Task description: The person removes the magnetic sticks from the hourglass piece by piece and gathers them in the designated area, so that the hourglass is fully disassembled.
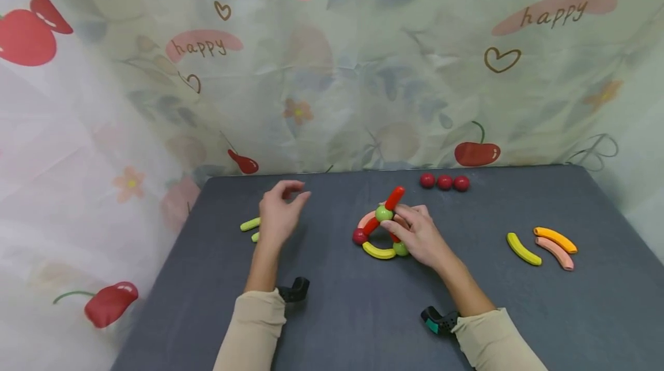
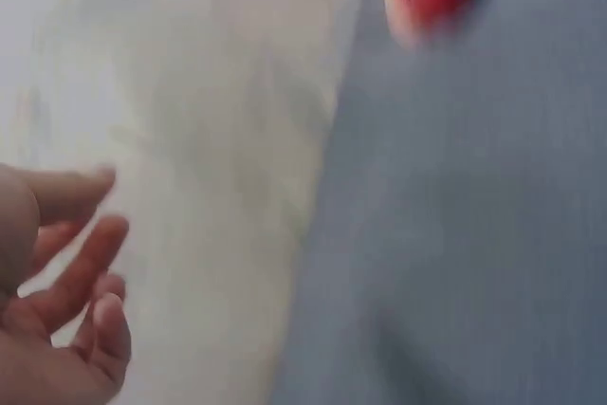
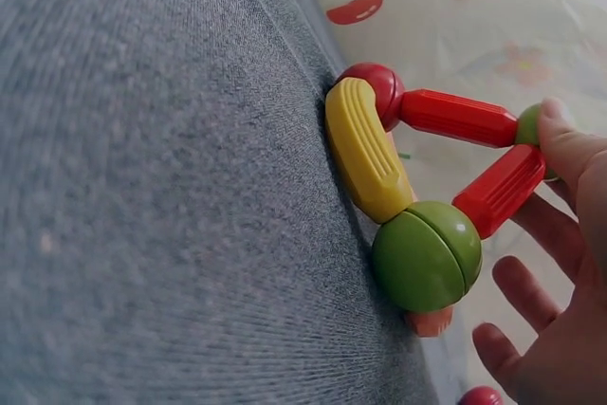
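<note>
Red straight rods point(image 3: 459, 119): plastic by their look, glossy, with lengthwise grooves
Yellow curved rod point(image 3: 368, 149): plastic-looking, softer satin shine, ribbed along its length
Green balls point(image 3: 427, 255): hard, smooth plastic look, polished, with a fine seam groove
Dark red ball point(image 3: 387, 92): same smooth, shiny plastic look
Loose red balls point(image 1: 444, 182): glossy, with bright highlights
Loose orange curved rod point(image 1: 556, 239): plastic-looking, mild sheen
Counter point(image 1: 353, 313): matt, finely textured covering, woven-looking close up
Cherry-print backdrop point(image 1: 353, 83): thin, creased sheet with faint sheen; cloth or plastic film, cannot tell
Sleeves point(image 1: 256, 325): matt, softly wrinkled cloth
Wrist straps point(image 1: 447, 322): rubbery or plastic look, perforated
</note>
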